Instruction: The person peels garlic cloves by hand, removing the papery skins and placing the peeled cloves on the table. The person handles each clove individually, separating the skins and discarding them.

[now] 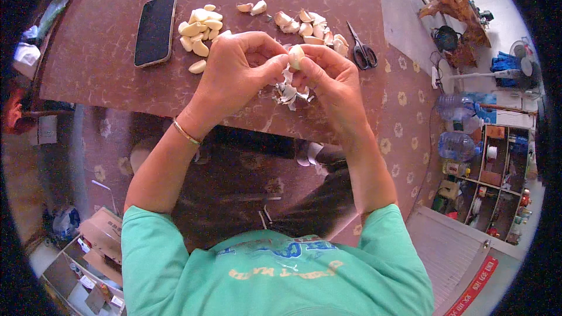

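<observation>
Left hand [237,67] and right hand [328,76] together pinch one smooth pale garlic clove [297,55] above papery white skins [290,92] on the brown marbled surface [93,52]. Peeled cloves [200,26] heaped beside a glossy black phone [155,29]; unpeeled cloves [307,26] near black-handled scissors [362,50].

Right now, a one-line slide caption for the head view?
Both hands, left hand and right hand, pinch a garlic clove above papery skins on the brown table.

Both hands' fingers [275,67] hide most of the garlic clove [297,55].
</observation>
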`<state>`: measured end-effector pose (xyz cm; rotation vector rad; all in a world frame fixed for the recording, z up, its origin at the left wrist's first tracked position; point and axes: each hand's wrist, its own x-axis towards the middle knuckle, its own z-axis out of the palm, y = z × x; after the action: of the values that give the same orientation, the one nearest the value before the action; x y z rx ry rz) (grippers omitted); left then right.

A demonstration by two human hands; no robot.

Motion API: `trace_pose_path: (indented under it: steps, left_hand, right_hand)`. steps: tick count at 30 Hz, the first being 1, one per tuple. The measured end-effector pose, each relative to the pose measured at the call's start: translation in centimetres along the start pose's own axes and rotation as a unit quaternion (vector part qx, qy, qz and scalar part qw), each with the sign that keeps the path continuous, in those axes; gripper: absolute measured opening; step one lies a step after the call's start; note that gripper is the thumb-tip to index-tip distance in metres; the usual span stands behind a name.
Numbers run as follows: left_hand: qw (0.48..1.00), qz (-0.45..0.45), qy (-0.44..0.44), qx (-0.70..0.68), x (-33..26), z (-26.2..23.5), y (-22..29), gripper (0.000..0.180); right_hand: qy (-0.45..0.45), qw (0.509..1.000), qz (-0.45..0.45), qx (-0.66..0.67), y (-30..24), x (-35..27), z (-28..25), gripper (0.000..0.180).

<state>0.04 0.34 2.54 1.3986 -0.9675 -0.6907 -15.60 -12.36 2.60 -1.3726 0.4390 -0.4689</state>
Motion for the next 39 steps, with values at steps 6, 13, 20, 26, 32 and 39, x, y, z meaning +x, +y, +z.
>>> trace_pose_path:
  steps: [6,13,20,26,32,39]
  left_hand:
    - [1.000,0.018,0.006,0.023,0.1,0.4,-0.6,0.022]
    - [0.987,0.055,0.012,0.150,-0.3,0.6,0.4,0.018]
    - [0.924,0.247,0.081,0.281,-0.7,1.5,-0.3,0.010]
    - [0.900,0.272,0.079,0.331,-0.7,1.7,-0.8,0.011]
    - [0.885,0.267,0.053,0.378,-0.7,1.3,-0.2,0.012]
    - [0.894,0.251,0.065,0.366,-0.4,1.2,-0.1,0.012]
  right_hand:
    - [0.026,0.999,-0.017,-0.009,-0.1,-0.1,0.0,0.026]
    - [0.055,0.997,-0.009,-0.054,-0.2,-0.4,0.2,0.024]
    - [0.059,0.996,-0.015,-0.069,-0.4,-0.4,0.3,0.022]
    - [0.061,0.995,-0.025,-0.079,-0.3,-0.4,0.0,0.020]
    - [0.066,0.989,-0.023,-0.131,-0.2,-0.4,-0.1,0.019]
    - [0.048,0.992,0.006,-0.119,-1.1,-0.7,0.2,0.022]
